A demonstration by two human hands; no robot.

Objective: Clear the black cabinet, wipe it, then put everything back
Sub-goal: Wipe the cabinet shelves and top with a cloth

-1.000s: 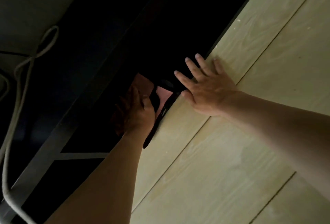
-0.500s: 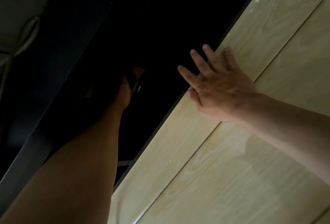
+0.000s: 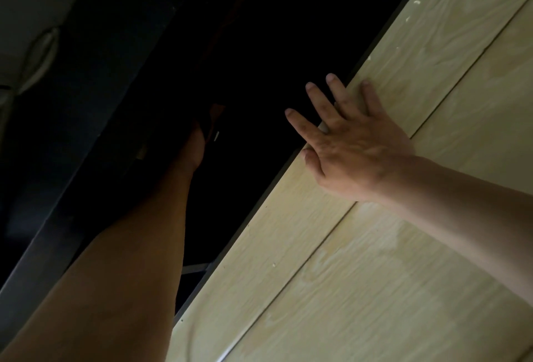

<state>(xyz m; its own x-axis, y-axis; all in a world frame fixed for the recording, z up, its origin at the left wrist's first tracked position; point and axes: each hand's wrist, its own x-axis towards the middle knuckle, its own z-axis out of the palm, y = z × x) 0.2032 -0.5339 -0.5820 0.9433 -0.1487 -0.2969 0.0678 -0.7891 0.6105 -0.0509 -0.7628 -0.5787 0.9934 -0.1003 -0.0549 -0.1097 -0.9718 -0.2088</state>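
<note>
The right hand (image 3: 354,148) lies flat on the pale wood boards (image 3: 375,260), fingers (image 3: 317,99) straight and spread, their tips over the edge of the black cabinet (image 3: 115,87). The left arm reaches deep into the cabinet's dark inside. The left hand (image 3: 193,145) is half lost in shadow there, and I cannot tell how its fingers lie

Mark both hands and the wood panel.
right hand (image 3: 356,149), head view, back of hand.
left hand (image 3: 192,146), head view, visible part near wrist.
wood panel (image 3: 360,289), head view, bare surface below forearm.
</note>
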